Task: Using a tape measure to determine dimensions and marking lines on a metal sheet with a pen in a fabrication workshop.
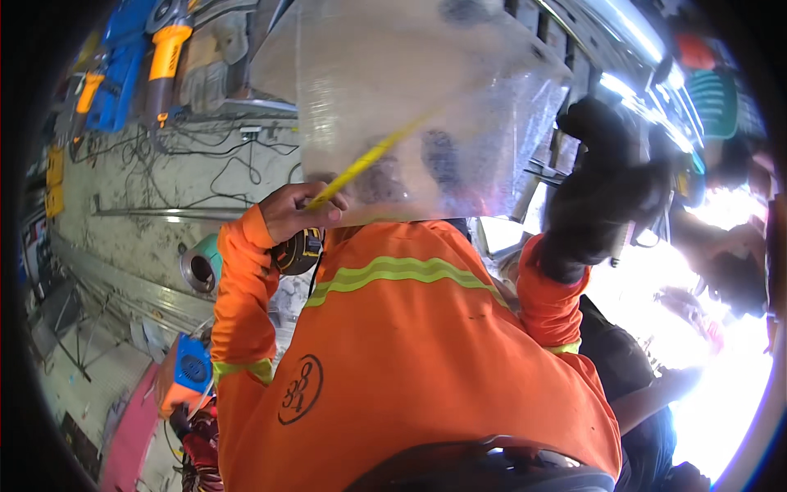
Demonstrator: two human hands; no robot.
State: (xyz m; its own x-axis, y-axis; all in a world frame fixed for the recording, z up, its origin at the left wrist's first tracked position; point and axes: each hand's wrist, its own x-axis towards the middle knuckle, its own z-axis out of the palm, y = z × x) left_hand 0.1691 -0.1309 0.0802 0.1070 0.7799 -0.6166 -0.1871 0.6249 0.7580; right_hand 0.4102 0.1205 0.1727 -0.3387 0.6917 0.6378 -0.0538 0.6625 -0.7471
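Observation:
My bare left hand (305, 208) is closed on the yellow blade of a tape measure (361, 168) near the sheet's lower left corner. The blade slants up and right over a large flat sheet (352, 90) with a shiny, film-like surface and dark smudges. A round black and yellow case (300, 252) shows just below that hand, partly covered by it. My right hand (594, 176), in a dark glove, is raised beside the sheet's right edge. Blur smears its fingers, so whether it grips anything does not show.
Angle grinders with yellow bodies (168, 53) lie at the upper left beside a blue holder (119, 66). Cables (234, 156) and a metal bar (164, 213) are on the floor, near a green-edged ring (201, 264). Another person's arm (656, 398) is at the right, by glaring light.

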